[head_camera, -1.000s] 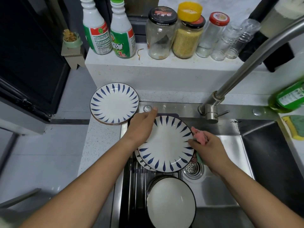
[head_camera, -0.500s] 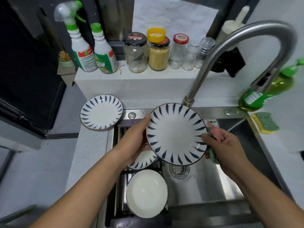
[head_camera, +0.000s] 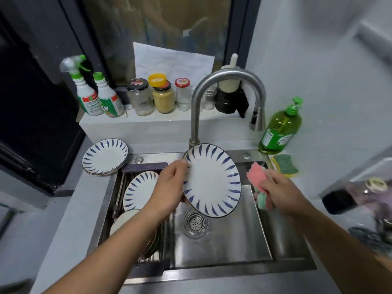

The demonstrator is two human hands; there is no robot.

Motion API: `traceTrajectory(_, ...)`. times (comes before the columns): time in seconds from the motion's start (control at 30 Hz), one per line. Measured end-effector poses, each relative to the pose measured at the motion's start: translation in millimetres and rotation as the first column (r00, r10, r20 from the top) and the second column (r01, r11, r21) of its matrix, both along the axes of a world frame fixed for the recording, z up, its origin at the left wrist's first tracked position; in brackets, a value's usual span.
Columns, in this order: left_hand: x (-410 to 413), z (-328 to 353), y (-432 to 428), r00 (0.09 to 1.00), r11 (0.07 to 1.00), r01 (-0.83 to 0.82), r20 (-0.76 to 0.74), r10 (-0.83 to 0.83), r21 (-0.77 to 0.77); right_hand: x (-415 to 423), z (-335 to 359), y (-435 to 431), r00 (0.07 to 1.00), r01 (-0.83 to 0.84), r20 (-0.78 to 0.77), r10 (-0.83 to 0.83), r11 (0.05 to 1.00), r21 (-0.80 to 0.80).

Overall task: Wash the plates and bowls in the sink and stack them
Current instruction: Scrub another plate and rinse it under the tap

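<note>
Plate (head_camera: pixel 212 180): tilted over the sink (head_camera: pixel 222 247), your left grip (head_camera: pixel 169 187) pinching its left rim. Cloth (head_camera: pixel 257 177): bunched in your right grip (head_camera: pixel 282 193), just right of the plate. Hazard: a one-edge hold may slip; plate drops, chips.

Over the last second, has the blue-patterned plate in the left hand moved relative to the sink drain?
Yes. The plate, gripped by the left hand, has come up off the rack plates and shifted right, now tilted over the drain strainer.

Glossy glazed plate (head_camera: pixel 212 180); brushed steel sink (head_camera: pixel 222 240); soft pink cloth (head_camera: pixel 257 177).
</note>
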State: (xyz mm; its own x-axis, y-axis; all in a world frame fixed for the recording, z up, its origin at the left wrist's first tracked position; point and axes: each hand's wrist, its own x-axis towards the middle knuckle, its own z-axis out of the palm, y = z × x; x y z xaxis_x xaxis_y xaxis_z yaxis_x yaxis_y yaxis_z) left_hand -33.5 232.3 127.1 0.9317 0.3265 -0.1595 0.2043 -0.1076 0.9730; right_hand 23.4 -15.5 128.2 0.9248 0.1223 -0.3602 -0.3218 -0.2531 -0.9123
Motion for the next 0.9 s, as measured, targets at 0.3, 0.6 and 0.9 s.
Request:
traceTrajectory(0.3, -5, 25, -55, 0.999, 0.933, -0.002, 0.049, -0.017, 0.360, 11, 40, -37, 0.935, -0.115, 0.313, 0.165, 0.978, -0.174)
traceTrajectory(0.6, -21, 50, -81, 0.998, 0.972, -0.062, 0.037, 0.055, 0.225, 14, 30, -3, 0.852, -0.040, 0.490, 0.186, 0.955, -0.294)
traceTrajectory(0.9, -36, 57, -72, 0.985, 0.962, -0.161, 0.027, 0.171, -0.219, -23, 40, 7, 0.555, -0.394, 0.559, 0.616, 0.787, -0.475)
